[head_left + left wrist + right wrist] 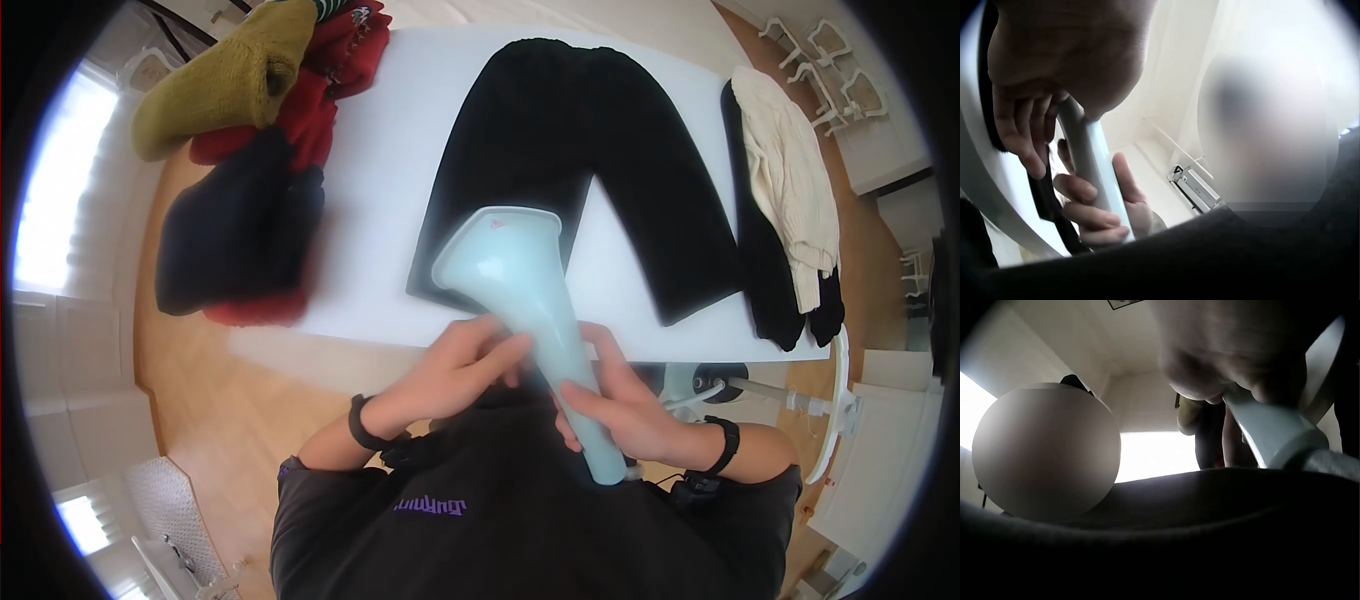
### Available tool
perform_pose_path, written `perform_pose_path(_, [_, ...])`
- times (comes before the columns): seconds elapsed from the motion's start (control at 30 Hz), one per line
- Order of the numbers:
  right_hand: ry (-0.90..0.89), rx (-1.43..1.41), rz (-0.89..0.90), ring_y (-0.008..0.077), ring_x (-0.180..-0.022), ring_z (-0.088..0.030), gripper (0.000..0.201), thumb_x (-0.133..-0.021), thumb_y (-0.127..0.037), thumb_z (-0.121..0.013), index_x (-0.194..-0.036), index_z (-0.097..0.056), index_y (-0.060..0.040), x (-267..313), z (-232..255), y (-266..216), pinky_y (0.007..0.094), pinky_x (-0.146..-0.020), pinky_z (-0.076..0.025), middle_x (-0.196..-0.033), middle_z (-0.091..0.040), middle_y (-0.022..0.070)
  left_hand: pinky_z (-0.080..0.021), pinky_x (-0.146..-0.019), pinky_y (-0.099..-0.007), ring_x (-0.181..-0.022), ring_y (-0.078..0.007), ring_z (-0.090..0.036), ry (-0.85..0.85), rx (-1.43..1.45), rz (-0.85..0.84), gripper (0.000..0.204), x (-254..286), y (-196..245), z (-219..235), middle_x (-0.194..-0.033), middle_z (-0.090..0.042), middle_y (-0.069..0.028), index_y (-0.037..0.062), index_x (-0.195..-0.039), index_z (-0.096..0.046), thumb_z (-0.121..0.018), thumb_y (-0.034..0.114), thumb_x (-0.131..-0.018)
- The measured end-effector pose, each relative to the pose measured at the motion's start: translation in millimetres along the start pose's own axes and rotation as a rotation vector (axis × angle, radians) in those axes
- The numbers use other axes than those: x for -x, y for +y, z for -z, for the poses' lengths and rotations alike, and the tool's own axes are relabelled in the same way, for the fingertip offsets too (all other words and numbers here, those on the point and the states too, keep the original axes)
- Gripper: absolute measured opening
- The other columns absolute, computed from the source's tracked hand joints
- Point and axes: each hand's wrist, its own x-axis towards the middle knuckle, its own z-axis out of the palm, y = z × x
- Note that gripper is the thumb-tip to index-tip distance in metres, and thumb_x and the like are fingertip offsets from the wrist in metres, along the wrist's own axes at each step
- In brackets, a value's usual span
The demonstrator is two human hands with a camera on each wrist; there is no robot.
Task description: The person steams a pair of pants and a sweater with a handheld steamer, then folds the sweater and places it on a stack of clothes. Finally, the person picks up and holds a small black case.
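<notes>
A pale blue handheld device (530, 290) has a wide flared head with a lighter rim and a long tapering handle. My right hand (630, 410) grips the handle, thumb across its upper side and fingers wrapped round the other side, as the left wrist view also shows. At the neck below the flared head, my left hand (455, 370) has its thumb and fingertips right beside the device; its other fingers hang loosely bent in the left wrist view. Black trousers (540, 130) lie spread flat on the white table (380, 200), partly covered by the device.
Folded navy (230, 230), red (305, 120) and mustard knitted clothes (225, 75) are piled at the table's left. A cream knit (785, 165) lies over dark clothing (765, 270) on the right. Near the right front edge stands a metal pole (800, 402) with a black fitting (725, 380).
</notes>
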Motion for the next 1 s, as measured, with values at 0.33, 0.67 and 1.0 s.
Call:
perform_pose_path(0.33, [0.071, 0.370, -0.172, 0.0203, -0.069, -0.073, 0.088, -0.114, -0.022, -0.051, -0.172, 0.015, -0.0240, 6, -4, -39, 0.0364, -0.065, -0.065, -0.103, -0.065, 0.0157, -0.044, -0.110, -0.0491, -0.132, -0.0387, -0.056, 0.294, -1.333, -0.617, 0.049, 17, 2, 39, -0.142, -0.059, -0.0166, 0.0004, -0.130, -0.065, -0.083, 0.021, -0.089])
perform_pose_path(0.67, [0.157, 0.295, -0.106, 0.0177, -0.057, -0.064, 0.081, -0.115, -0.028, -0.050, -0.174, 0.005, -0.0251, -36, -13, -50, 0.0359, -0.052, -0.058, -0.091, -0.059, 0.0108, -0.036, -0.112, -0.0507, -0.132, -0.0367, -0.051, 0.216, -1.284, -0.577, 0.065, 11, -23, 59, -0.146, -0.052, -0.0204, 0.0087, -0.146, -0.063, -0.083, 0.035, -0.090])
perform_pose_path(1.0, [0.371, 0.299, 0.024, 0.0195, -0.055, -0.063, 0.083, -0.112, -0.034, -0.056, -0.174, -0.003, -0.0217, -118, 11, -110, 0.0375, -0.048, -0.057, -0.088, -0.064, 0.0115, -0.034, -0.109, -0.0491, -0.131, -0.0347, -0.050, 0.224, -1.249, -0.649, 0.057, 5, -34, 67, -0.135, -0.056, -0.0147, 0.0077, -0.140, -0.066, -0.080, 0.036, -0.092])
